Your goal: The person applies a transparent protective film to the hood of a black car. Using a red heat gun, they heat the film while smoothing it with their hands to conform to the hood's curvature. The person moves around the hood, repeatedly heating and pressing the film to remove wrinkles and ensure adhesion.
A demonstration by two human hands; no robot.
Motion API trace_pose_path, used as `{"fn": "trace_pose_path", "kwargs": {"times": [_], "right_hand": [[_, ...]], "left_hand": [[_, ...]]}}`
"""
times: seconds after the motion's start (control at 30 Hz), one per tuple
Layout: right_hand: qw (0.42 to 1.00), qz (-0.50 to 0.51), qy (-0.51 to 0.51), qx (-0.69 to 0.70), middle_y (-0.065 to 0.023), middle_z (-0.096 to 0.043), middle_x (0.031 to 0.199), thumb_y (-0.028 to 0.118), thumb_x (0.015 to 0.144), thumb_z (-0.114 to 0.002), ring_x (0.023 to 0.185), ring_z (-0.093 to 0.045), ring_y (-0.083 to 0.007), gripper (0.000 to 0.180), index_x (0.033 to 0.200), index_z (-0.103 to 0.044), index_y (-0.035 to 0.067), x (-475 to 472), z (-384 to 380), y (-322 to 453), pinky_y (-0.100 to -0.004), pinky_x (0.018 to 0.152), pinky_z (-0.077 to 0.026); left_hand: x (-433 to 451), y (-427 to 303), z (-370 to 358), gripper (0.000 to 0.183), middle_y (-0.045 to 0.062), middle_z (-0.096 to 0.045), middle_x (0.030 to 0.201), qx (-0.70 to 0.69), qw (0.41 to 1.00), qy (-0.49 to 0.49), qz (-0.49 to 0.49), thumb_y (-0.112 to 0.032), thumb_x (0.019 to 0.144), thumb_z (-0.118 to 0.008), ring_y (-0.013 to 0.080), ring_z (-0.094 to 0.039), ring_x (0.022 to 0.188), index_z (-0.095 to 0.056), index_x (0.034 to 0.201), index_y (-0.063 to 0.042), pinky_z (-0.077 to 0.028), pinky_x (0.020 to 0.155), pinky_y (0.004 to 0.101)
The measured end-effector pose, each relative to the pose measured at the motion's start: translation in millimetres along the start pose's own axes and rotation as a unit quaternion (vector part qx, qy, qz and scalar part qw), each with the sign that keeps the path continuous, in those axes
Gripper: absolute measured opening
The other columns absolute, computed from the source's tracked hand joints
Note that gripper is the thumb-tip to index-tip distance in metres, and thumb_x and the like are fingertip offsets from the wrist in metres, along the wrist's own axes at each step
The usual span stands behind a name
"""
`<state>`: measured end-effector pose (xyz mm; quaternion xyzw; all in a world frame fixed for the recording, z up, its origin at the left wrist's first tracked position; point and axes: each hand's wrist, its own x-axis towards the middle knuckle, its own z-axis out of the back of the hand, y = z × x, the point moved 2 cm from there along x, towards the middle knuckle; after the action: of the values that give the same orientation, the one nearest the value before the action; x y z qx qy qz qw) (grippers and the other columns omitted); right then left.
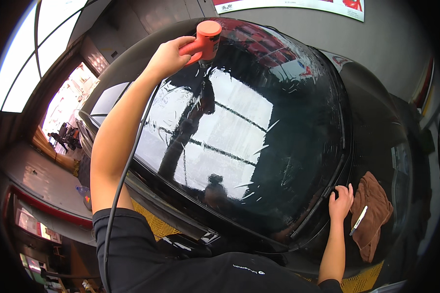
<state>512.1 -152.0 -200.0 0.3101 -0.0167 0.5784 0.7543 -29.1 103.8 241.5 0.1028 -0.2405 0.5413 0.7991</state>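
My left hand (170, 55) grips the handle of a red-orange heat gun (209, 40), held over the upper far part of a car windshield (304, 146). The gun's dark nozzle points down at the glass. A clear-looking film with creases and finger-like wrinkles appears to lie on the windshield, mostly along its edges. My right hand (341, 203) rests at the base of the windshield beside a wiper (317, 210), fingers spread and nothing visible in them. Just right of it, a brown cloth (372, 205) lies on the dark hood (370, 135), with a slim white pen-like tool (358, 221) on top.
A black power cord (126, 168) runs along my left arm. Yellow floor grating (152, 219) shows beside the car. A plastic bottle (82, 189) stands at the left. Beyond an open doorway (71, 91) are a person (58, 141) and a motorbike-like vehicle (70, 136).
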Motion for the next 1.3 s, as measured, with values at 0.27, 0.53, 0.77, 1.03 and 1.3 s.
{"fn": "trace_pose_path", "kwargs": {"times": [0.27, 0.53, 0.77, 1.03, 1.3], "right_hand": [[1.000, -0.013, -0.027, -0.002, -0.0085, -0.076, 0.120, 0.006, 0.087, -0.072, 0.144, -0.054, -0.0387, 0.017, 0.104, -0.077, 0.005, -1.6, -9.8, -10.3, -0.0524, 0.122, -0.039], [0.993, -0.069, -0.039, 0.085, -0.0190, -0.074, 0.129, 0.011, 0.094, -0.069, 0.133, -0.062, -0.0380, 0.031, 0.124, -0.075, 0.004, 1.1, -16.8, -27.1, -0.0460, 0.116, -0.048], [0.915, 0.166, 0.029, 0.368, -0.0137, -0.075, 0.107, -0.004, 0.094, -0.060, 0.099, -0.071, -0.0250, 0.020, 0.108, -0.074, -0.002, -98.9, 67.5, 181.5, -0.0359, 0.096, -0.056], [0.668, 0.208, 0.323, 0.638, -0.0179, -0.036, 0.167, 0.032, 0.091, -0.079, 0.156, -0.037, -0.0331, 0.102, 0.168, -0.020, 0.000, -247.5, 134.1, 351.3, -0.0470, 0.128, -0.031], [0.570, -0.038, 0.211, 0.793, -0.0052, -0.058, 0.127, 0.043, 0.099, -0.077, 0.119, -0.060, -0.0211, 0.062, 0.144, -0.050, 0.011, -256.4, 162.9, 374.4, -0.0405, 0.112, -0.049]], "left_hand": [[-80.1, 17.0, 77.9, 0.056, 0.019, -0.076, 0.127, -0.033, 0.989, -0.148, -0.001, -0.013, 0.091, -0.073, 0.0334, -0.075, 0.116, -0.066, 0.146, -0.009, -0.055, 0.105, 0.0394], [-227.3, -20.8, 118.8, 0.065, 0.008, -0.070, 0.110, -0.542, 0.830, -0.037, 0.124, -0.013, 0.089, -0.067, 0.0070, -0.062, 0.077, -0.054, 0.151, 0.004, -0.049, 0.058, 0.0204], [-374.6, -121.1, 65.5, 0.078, 0.026, -0.066, 0.137, -0.456, 0.887, 0.019, -0.071, 0.004, 0.088, -0.062, 0.0362, -0.072, 0.122, -0.042, 0.163, 0.001, -0.057, 0.104, 0.0398], [-471.2, -165.6, 33.6, 0.070, 0.014, -0.066, 0.120, -0.294, 0.927, -0.006, -0.234, -0.008, 0.086, -0.070, 0.0248, -0.071, 0.090, -0.054, 0.154, -0.002, -0.059, 0.063, 0.0322], [-509.3, -186.2, 31.8, 0.042, 0.014, -0.070, 0.130, -0.190, 0.939, -0.121, -0.261, -0.019, 0.097, -0.063, 0.0197, -0.071, 0.096, -0.069, 0.135, -0.003, -0.054, 0.073, 0.0285]]}}
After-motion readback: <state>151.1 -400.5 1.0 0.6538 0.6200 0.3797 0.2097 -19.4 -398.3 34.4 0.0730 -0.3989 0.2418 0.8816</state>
